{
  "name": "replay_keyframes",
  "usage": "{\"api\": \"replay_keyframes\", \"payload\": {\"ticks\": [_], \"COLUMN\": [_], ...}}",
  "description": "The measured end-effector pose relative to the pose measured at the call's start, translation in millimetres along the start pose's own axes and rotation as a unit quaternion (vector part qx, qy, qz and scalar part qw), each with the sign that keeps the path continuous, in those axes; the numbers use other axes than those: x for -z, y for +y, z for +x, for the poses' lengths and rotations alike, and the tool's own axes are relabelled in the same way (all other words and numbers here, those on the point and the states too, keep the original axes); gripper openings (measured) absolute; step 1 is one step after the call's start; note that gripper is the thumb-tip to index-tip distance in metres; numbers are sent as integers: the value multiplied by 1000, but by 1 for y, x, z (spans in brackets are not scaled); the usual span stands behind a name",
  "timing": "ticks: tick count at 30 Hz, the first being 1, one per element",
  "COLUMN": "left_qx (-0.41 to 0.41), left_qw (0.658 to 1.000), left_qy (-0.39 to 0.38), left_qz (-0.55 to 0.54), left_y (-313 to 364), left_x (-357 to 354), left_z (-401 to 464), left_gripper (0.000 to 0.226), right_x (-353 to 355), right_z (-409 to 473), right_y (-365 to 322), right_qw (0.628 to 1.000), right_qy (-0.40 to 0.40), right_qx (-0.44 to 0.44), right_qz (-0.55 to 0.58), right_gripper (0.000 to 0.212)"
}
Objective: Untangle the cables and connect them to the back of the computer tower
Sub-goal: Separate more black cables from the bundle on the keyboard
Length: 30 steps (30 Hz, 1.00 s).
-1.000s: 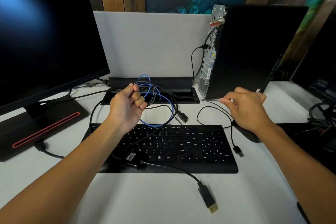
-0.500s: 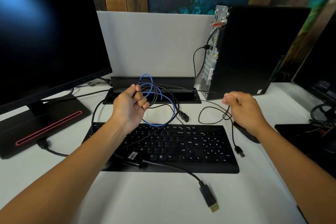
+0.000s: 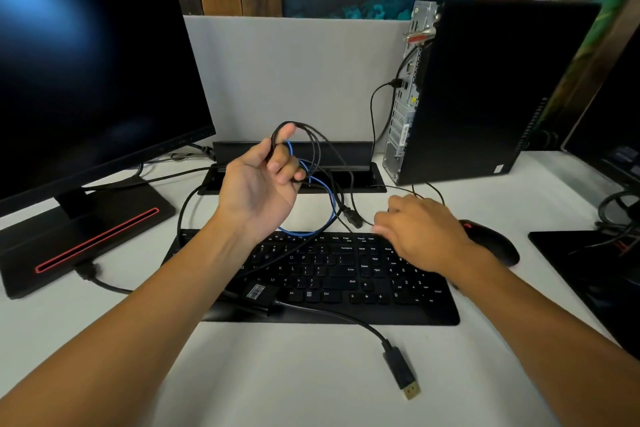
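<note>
A tangle of black cables (image 3: 313, 146) and a blue cable (image 3: 327, 204) hangs from my left hand (image 3: 263, 180), which is turned palm up above the keyboard with its fingers curled through the loops. A black power plug (image 3: 353, 217) dangles from the bundle. My right hand (image 3: 422, 236) is blurred, palm down over the keyboard's upper right, fingers loosely extended beside a thin black cable (image 3: 429, 189). The black computer tower (image 3: 491, 90) stands at the back right, its metal back panel (image 3: 403, 104) facing left with one black cable (image 3: 374, 104) plugged in.
A black keyboard (image 3: 346, 274) lies in front of me with a small adapter (image 3: 258, 295) on it, whose cable ends in a gold-tipped connector (image 3: 403, 374). A mouse (image 3: 491, 243) sits right of the keyboard. A monitor (image 3: 86, 62) stands left. A desk cable slot (image 3: 346, 180) is behind.
My left hand has turned palm up and lifted the cable loops higher. My right hand has dropped from beside the tower down and left to the keyboard's top edge.
</note>
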<state>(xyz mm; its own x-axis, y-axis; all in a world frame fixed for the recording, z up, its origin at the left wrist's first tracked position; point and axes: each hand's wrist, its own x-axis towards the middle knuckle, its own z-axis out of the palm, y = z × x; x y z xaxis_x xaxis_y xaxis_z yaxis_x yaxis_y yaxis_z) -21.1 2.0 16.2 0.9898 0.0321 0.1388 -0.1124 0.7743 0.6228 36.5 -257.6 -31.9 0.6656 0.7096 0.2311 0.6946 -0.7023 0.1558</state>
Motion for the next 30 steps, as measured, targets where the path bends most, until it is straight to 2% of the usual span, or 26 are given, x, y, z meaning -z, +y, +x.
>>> {"api": "replay_keyframes", "payload": {"ticks": [2,4,5,7,9,12,13,15,17,19,20,22,24,25,27,30], "left_qx": [-6,-20,-26,-34,-32,-27,-26,-26,-24,-10,0,16,21,22,21,15], "left_qw": [1000,999,999,998,998,994,991,985,980,981,983,989,992,993,994,993], "left_qy": [-9,-6,-1,11,15,23,32,52,70,76,74,65,57,57,61,66], "left_qz": [13,29,34,41,53,103,124,163,184,177,166,133,107,99,91,92], "left_y": [2,4,5,4,2,-5,-9,-15,-17,-15,-13,-10,-9,-10,-11,-10], "left_x": [-3,-2,0,4,6,5,4,2,-1,-3,-5,-8,-10,-10,-10,-9], "left_z": [1,2,2,3,3,0,0,-1,-2,-2,-3,-4,-4,-4,-3,-4], "left_gripper": [35,35,35,33,32,33,34,33,33,34,35,38,40,41,41,40], "right_x": [-2,-7,-13,-11,-4,6,8,7,7,7,5,-1,-6,-10,-14,-9], "right_z": [2,2,3,4,4,6,5,0,-1,3,4,1,-1,-1,2,5], "right_y": [-11,-19,-21,-27,-28,-19,-15,-9,-1,11,19,28,26,24,20,14], "right_qw": [997,991,986,959,904,836,824,830,829,835,859,914,942,952,961,941], "right_qy": [32,85,116,151,219,359,391,415,400,318,240,72,-7,-3,60,166], "right_qx": [68,88,71,-44,-125,-160,-155,-142,-181,-274,-306,-315,-294,-276,-234,-195], "right_qz": [20,56,97,237,346,383,379,344,346,357,332,245,160,131,136,221], "right_gripper": [45,31,22,43,55,41,36,28,25,27,29,29,25,23,22,50]}}
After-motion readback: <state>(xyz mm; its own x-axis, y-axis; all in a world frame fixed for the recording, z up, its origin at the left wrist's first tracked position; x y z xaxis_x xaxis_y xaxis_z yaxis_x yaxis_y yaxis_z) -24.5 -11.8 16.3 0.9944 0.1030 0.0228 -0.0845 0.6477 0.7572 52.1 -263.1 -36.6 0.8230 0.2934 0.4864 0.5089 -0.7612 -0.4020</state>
